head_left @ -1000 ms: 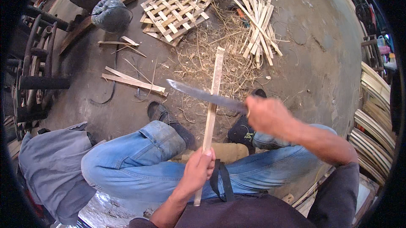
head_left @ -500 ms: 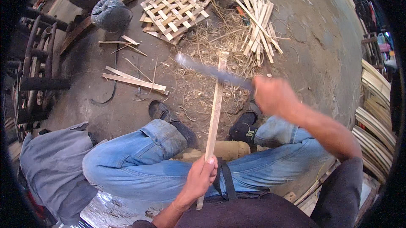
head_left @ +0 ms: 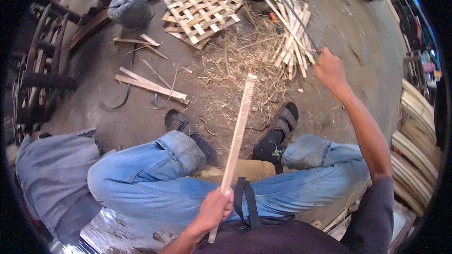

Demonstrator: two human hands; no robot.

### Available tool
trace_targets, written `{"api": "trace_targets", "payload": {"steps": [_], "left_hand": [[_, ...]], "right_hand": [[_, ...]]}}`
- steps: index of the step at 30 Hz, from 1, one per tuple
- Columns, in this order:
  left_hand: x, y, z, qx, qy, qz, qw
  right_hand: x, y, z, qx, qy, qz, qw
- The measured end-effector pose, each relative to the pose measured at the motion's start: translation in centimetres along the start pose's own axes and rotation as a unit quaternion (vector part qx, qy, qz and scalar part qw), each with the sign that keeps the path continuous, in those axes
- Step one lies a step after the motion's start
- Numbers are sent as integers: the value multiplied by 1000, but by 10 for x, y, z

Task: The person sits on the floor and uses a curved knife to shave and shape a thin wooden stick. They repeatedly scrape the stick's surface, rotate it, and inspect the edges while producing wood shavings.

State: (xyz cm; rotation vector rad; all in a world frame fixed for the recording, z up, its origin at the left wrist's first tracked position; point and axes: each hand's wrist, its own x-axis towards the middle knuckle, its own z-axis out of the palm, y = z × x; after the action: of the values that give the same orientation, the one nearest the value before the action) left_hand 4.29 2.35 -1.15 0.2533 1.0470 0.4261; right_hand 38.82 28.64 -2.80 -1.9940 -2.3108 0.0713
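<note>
My left hand point(head_left: 215, 208) is closed round the lower part of a long flat wooden strip point(head_left: 239, 129). The strip slants up and away from my lap, its far end over the shavings between my feet. My right hand point(head_left: 330, 70) grips a long dark knife point(head_left: 301, 22), held out to the right with my arm stretched forward. Its narrow blade points up and left, crossing the view of a pile of pale strips point(head_left: 293, 39). The handle is hidden in my fist. The knife is apart from the strip in my left hand.
Woven slat panels point(head_left: 205, 11) lie stacked on the floor ahead. Shavings point(head_left: 226, 65) spread between them and my feet. Loose strips point(head_left: 150, 86) and a grey rounded bundle point(head_left: 130, 9) are on the left. Curved wooden pieces point(head_left: 414, 148) stand at right; grey cloth point(head_left: 56, 183) lies at left.
The knife has swung away from over the wooden strip, outward to the right and forward. My left hand still holds the strip, whose far end sits slightly lower in view.
</note>
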Motion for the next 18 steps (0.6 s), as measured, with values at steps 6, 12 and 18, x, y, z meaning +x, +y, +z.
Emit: {"api": "trace_targets", "payload": {"steps": [6,12,18], "left_hand": [[18,15,-8,-131,-17,-4,991],[7,13,-12,-141,-47,-24,989],[-1,18,-9,-186,-93,-39,977]], "right_hand": [[-130,-128,-3,99,-277,-241,925],[-100,-108,10,128,-244,-113,955],[-63,-88,9,66,-229,-56,969]]}}
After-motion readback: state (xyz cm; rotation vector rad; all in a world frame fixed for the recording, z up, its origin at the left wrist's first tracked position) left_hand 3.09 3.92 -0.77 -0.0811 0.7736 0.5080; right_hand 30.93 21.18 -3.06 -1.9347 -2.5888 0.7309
